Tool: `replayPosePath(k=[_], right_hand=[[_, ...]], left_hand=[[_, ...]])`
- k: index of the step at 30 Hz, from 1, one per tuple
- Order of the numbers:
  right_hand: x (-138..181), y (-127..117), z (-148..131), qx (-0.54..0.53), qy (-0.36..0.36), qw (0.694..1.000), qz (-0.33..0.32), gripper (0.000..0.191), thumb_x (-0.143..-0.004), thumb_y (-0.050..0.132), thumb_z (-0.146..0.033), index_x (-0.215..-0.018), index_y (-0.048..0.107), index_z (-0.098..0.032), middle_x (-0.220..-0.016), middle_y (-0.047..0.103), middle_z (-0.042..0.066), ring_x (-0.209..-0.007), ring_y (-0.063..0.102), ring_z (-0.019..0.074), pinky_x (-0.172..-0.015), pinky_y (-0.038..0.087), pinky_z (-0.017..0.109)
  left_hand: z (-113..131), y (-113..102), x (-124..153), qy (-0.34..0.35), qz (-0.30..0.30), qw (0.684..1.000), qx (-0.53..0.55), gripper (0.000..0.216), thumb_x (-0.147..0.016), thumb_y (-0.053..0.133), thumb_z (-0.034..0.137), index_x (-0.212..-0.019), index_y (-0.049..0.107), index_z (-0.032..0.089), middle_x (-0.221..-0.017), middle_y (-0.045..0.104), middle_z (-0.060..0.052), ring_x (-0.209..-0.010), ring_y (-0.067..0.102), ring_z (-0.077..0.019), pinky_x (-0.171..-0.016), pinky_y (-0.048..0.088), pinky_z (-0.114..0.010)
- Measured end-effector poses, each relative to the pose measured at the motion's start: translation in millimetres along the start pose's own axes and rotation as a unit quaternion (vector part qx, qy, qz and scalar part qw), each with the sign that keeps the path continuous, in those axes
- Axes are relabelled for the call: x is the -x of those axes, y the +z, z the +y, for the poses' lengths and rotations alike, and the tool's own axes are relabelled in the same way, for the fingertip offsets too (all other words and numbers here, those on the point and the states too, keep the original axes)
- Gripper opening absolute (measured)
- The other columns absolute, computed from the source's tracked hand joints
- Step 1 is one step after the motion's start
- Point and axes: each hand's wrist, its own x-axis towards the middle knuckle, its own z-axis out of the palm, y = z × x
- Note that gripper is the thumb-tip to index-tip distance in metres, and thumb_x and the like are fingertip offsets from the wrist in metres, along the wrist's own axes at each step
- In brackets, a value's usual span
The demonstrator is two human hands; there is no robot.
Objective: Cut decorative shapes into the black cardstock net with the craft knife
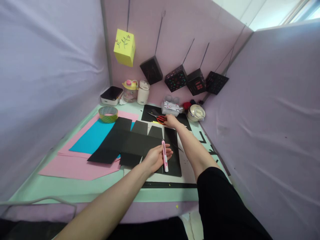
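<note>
My left hand (pixel 157 158) lies palm up over the black card, with a pink utility knife (pixel 165 156) held upright across its fingers. Farther off, my right hand (pixel 171 121) reaches across and has its fingers closed at the red handles of a pair of scissors (pixel 160 118). The scissors' blades point left over a black sheet (pixel 147 109). Under and beside my left hand is a cut black card (pixel 122 140) with several flaps along its edges. A narrower black piece (pixel 175 160) lies to its right.
Blue paper (pixel 87 136) and pink paper (pixel 82 168) lie at left, with a tape roll (pixel 108 114) on top. Behind stand a white box (pixel 111 95), a jar (pixel 130 90), a white bottle (pixel 143 92) and a marker box (pixel 172 107). A yellow cube (pixel 124 48) and several black cubes hang above.
</note>
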Motion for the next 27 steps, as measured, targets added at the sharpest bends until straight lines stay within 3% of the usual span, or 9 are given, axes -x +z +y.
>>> replayPosePath(k=[2, 7, 10, 13, 16, 20, 22, 25, 27], right_hand=[[16, 0, 5, -0.001, 0.001, 1.000, 0.007, 0.030, -0.088, 0.054, -0.028, -0.109, 0.064, -0.010, -0.116, 0.063, 0.017, -0.089, 0.061, 0.0193, -0.076, 0.041, 0.025], [107, 8, 35, 0.015, 0.005, 0.999, -0.051, 0.013, -0.080, 0.058, -0.021, -0.083, 0.068, -0.013, -0.084, 0.068, 0.011, -0.075, 0.061, 0.0196, -0.065, 0.038, 0.026], [154, 25, 44, 0.030, 0.008, 0.997, -0.072, 0.013, -0.075, 0.061, -0.020, -0.085, 0.065, -0.013, -0.088, 0.067, 0.011, -0.073, 0.060, 0.0190, -0.062, 0.036, 0.026], [172, 41, 47, 0.061, 0.033, 0.997, -0.026, 0.013, -0.082, 0.051, -0.016, -0.086, 0.063, -0.013, -0.089, 0.067, 0.012, -0.077, 0.061, 0.0199, -0.063, 0.035, 0.027], [175, 40, 61, 0.035, 0.050, 0.998, -0.008, 0.013, -0.084, 0.048, -0.015, -0.085, 0.061, -0.015, -0.085, 0.067, 0.010, -0.076, 0.061, 0.0201, -0.064, 0.035, 0.027], [183, 18, 93, 0.022, 0.215, 0.971, 0.099, 0.020, -0.088, 0.043, -0.015, -0.096, 0.062, -0.013, -0.082, 0.068, 0.012, -0.074, 0.062, 0.0221, -0.065, 0.037, 0.030], [189, 14, 98, -0.015, 0.176, 0.977, 0.118, 0.020, -0.088, 0.047, -0.018, -0.100, 0.062, -0.014, -0.091, 0.069, 0.012, -0.080, 0.063, 0.0214, -0.070, 0.040, 0.029], [187, 23, 80, -0.065, 0.007, 0.997, 0.043, 0.019, -0.088, 0.053, -0.027, -0.098, 0.064, -0.015, -0.099, 0.068, 0.011, -0.083, 0.062, 0.0196, -0.071, 0.043, 0.027], [179, 34, 62, -0.042, -0.062, 0.997, -0.005, 0.022, -0.090, 0.047, -0.022, -0.099, 0.065, -0.015, -0.096, 0.068, 0.011, -0.085, 0.062, 0.0206, -0.072, 0.043, 0.027]], left_hand=[[0, 0, 0, 0.002, 0.002, 1.000, 0.005, 0.024, -0.098, 0.041, 0.012, -0.090, 0.063, 0.006, -0.071, 0.065, -0.009, -0.067, 0.069, -0.0175, -0.076, 0.057, -0.032], [-1, 1, -1, 0.004, 0.008, 1.000, 0.019, 0.025, -0.098, 0.040, 0.011, -0.090, 0.063, 0.006, -0.071, 0.066, -0.010, -0.067, 0.069, -0.0173, -0.076, 0.057, -0.032], [0, 3, -1, 0.001, 0.016, 1.000, 0.024, 0.024, -0.098, 0.040, 0.011, -0.090, 0.063, 0.007, -0.070, 0.065, -0.009, -0.067, 0.069, -0.0174, -0.075, 0.057, -0.032], [1, 8, 2, -0.013, 0.025, 0.999, 0.025, 0.023, -0.097, 0.042, 0.011, -0.090, 0.063, 0.006, -0.070, 0.065, -0.009, -0.066, 0.069, -0.0179, -0.075, 0.057, -0.033], [-1, 20, 11, -0.025, 0.033, 0.999, 0.025, 0.022, -0.097, 0.042, 0.013, -0.089, 0.062, 0.007, -0.072, 0.064, -0.009, -0.067, 0.069, -0.0175, -0.078, 0.057, -0.035], [-10, 45, 23, -0.020, 0.039, 0.999, 0.017, 0.023, -0.099, 0.041, 0.017, -0.088, 0.060, 0.008, -0.075, 0.066, -0.010, -0.070, 0.070, -0.0180, -0.081, 0.056, -0.036], [-15, 60, 22, -0.005, 0.046, 0.999, 0.003, 0.024, -0.100, 0.040, 0.018, -0.088, 0.059, 0.009, -0.076, 0.066, -0.011, -0.070, 0.070, -0.0173, -0.080, 0.055, -0.033], [-13, 83, 10, 0.021, 0.044, 0.999, -0.024, 0.024, -0.101, 0.038, 0.019, -0.091, 0.058, 0.009, -0.076, 0.068, -0.011, -0.069, 0.069, -0.0159, -0.078, 0.053, -0.030], [-6, 97, -4, 0.029, 0.037, 0.998, -0.039, 0.024, -0.101, 0.039, 0.019, -0.091, 0.059, 0.009, -0.077, 0.068, -0.011, -0.069, 0.069, -0.0157, -0.078, 0.052, -0.029]])
